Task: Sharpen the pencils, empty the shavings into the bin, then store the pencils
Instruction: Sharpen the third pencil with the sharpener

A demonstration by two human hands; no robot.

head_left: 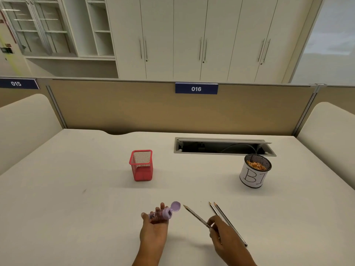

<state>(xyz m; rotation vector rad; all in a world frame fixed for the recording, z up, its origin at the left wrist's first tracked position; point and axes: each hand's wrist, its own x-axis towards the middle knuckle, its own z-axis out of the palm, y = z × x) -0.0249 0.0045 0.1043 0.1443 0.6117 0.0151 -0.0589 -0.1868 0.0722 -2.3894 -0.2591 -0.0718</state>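
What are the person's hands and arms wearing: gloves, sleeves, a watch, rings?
Nothing worn shows. The left hand and right hand are bare, no gloves or rings, and both forearms run bare to the picture's bottom edge, no sleeve or watch in view.

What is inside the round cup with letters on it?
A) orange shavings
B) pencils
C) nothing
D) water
A: orange-brown shavings fill the top of the round bin, and no pencil stands in it.
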